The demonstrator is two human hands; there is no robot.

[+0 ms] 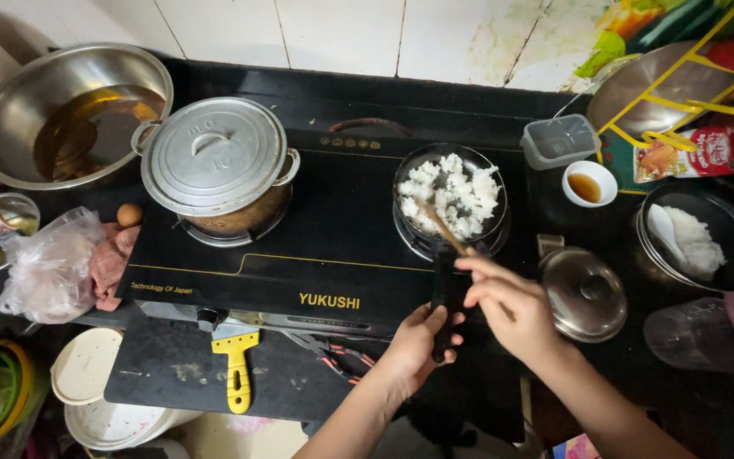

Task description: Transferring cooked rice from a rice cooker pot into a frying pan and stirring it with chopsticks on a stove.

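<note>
A small black frying pan (412,167) full of white rice (456,194) sits on the right burner of a black two-burner stove (333,221). My left hand (418,342) grips the pan's black handle (445,289) near the front edge of the stove. Just to its right, my right hand (511,306) holds a wooden spatula (441,225) whose tip is buried in the rice.
A lidded metal pot (214,161) stands on the left burner. A big steel bowl (70,115) of oil, an egg (129,214) and a plastic bag (48,268) lie left. A metal lid (584,293), a sauce bowl (589,184), a rice cooker pot (698,238) and a yellow scraper (236,365) are nearby.
</note>
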